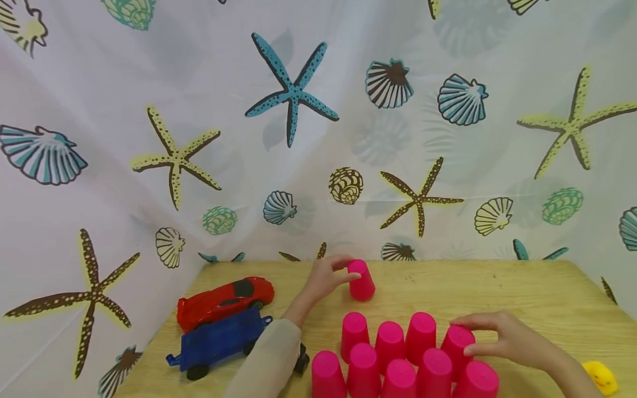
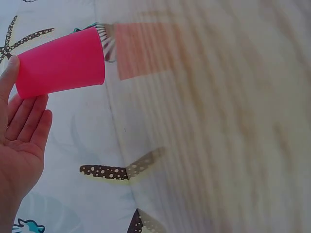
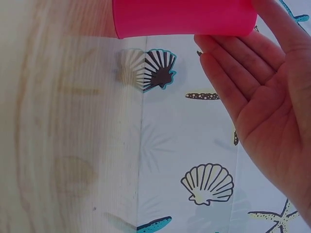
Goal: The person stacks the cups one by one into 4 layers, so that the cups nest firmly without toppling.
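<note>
At the back of the wooden table, my left hand (image 1: 322, 278) grips an upside-down pink cup (image 1: 362, 286) between thumb and fingers. In the left wrist view that cup (image 2: 63, 63) shows a narrow gap between its rim and its reflection on the tabletop. My right hand (image 1: 507, 338) holds another upside-down pink cup (image 1: 455, 348) at the right side of a cluster. The right wrist view shows this cup (image 3: 184, 18) between thumb and fingers. Several more pink cups (image 1: 363, 365) stand upside down close together at the front, some cut off by the frame's lower edge.
Left on the table (image 1: 497, 287) lie a red toy car (image 1: 224, 301) and a blue toy trailer (image 1: 221, 337). A small black object (image 1: 301, 360) is partly behind the left sleeve. A yellow toy (image 1: 600, 377) sits at the right edge. Seashell-patterned cloth (image 1: 318, 182) surrounds the table.
</note>
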`<move>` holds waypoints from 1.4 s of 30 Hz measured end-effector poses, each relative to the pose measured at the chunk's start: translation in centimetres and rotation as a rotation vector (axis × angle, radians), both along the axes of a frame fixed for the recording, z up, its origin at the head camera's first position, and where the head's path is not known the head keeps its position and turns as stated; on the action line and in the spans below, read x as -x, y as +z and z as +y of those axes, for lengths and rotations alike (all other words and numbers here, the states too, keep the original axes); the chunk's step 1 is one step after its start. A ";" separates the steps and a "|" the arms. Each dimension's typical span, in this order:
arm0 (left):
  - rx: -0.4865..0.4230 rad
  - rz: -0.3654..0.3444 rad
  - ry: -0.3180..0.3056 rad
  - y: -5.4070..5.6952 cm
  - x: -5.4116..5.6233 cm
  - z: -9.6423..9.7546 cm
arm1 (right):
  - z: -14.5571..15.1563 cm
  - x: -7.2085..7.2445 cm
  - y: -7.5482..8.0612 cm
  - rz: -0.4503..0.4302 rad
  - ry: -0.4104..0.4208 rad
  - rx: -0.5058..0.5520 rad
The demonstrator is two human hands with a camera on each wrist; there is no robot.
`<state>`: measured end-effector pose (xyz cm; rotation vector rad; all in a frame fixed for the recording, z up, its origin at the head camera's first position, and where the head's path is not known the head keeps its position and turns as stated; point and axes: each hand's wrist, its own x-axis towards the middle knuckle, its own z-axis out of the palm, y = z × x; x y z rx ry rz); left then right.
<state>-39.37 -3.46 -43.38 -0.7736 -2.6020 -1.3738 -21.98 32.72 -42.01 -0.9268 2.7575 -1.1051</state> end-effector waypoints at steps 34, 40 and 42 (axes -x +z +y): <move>-0.114 -0.115 0.025 1.9 -3.4 -6.4 | 1.6 1.5 1.5 0.434 -0.331 0.050; -0.091 -0.112 -0.064 1.9 -6.7 -8.8 | 0.3 3.6 1.2 0.419 -0.370 0.079; -0.074 -0.133 -0.103 2.0 -8.1 -9.4 | -0.2 4.4 1.1 0.407 -0.379 0.082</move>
